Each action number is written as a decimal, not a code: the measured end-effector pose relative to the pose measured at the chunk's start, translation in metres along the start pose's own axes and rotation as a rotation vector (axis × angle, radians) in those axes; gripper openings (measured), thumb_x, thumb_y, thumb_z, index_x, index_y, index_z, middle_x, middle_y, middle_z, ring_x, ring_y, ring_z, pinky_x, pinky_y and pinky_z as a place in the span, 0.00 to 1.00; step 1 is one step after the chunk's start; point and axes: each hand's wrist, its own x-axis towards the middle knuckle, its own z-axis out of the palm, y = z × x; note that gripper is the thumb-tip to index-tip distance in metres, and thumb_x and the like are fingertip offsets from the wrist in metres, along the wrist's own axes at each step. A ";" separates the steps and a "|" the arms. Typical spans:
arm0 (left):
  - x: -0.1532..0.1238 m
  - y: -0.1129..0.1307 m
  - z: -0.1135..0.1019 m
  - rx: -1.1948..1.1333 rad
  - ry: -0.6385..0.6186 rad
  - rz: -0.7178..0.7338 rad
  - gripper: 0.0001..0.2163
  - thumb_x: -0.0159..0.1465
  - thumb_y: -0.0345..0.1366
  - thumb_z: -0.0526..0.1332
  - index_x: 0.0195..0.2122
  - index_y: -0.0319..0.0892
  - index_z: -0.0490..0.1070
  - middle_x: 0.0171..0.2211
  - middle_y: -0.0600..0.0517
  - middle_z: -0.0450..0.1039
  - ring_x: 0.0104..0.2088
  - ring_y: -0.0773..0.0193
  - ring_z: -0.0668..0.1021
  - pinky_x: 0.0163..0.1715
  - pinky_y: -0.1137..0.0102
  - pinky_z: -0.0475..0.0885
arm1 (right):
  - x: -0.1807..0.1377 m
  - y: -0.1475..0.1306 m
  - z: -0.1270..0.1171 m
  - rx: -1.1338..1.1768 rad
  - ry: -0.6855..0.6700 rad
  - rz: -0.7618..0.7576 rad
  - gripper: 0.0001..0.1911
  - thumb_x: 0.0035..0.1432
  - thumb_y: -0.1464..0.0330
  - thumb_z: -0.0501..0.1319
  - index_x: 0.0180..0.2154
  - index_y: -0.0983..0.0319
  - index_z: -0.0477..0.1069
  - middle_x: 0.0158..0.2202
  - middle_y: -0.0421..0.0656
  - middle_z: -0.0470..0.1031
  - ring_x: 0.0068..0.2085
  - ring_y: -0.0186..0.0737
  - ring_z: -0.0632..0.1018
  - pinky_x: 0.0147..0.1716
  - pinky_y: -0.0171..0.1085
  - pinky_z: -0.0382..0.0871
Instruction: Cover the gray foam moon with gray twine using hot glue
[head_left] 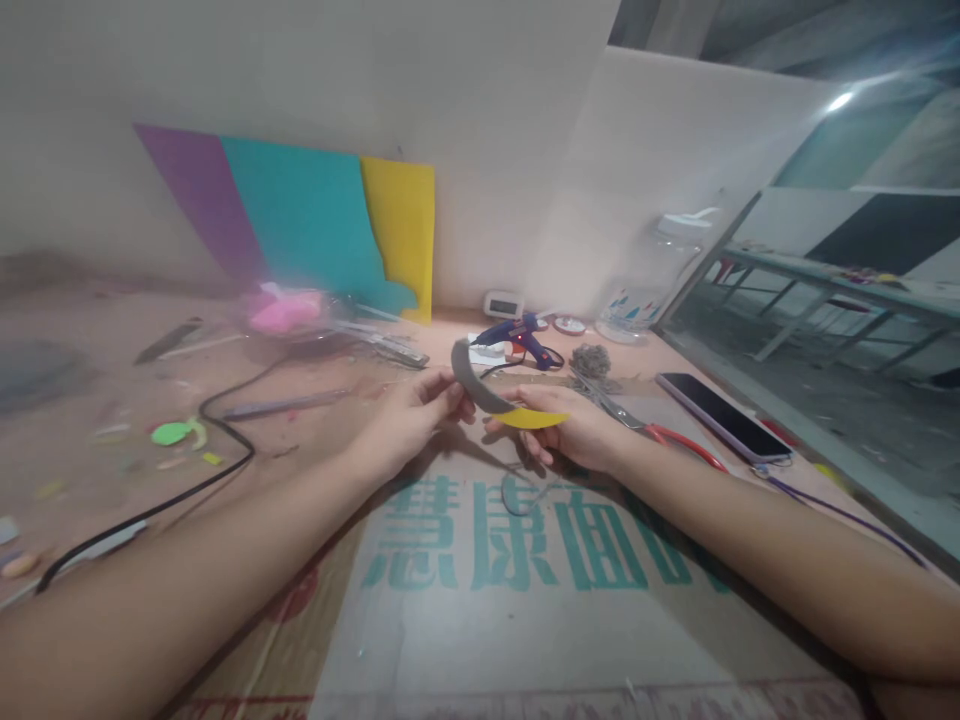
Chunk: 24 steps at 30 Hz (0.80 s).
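Observation:
My left hand (411,418) and my right hand (574,432) are raised together over a flattened cardboard sheet (525,600) with green printed characters. Between them they hold a curved grey strip (472,385) whose lower end joins a yellow crescent-shaped piece (534,418). The left fingers pinch the grey strip near its upper part. The right fingers are curled under the yellow piece. Both hands are closed on this piece.
A blue glue gun (517,338) lies behind the hands beside a small white device (503,304). Red-handled scissors (660,432) and a phone (721,416) lie to the right. Purple, teal and yellow sheets (315,220) lean on the wall. A black cable (217,440) and scraps sit left.

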 end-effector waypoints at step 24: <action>-0.006 0.005 0.014 0.242 0.021 -0.080 0.12 0.58 0.44 0.61 0.31 0.40 0.75 0.32 0.49 0.77 0.33 0.61 0.76 0.35 0.68 0.71 | -0.003 -0.004 0.003 -0.246 0.231 -0.174 0.17 0.53 0.55 0.66 0.30 0.62 0.68 0.15 0.31 0.60 0.16 0.25 0.58 0.16 0.29 0.46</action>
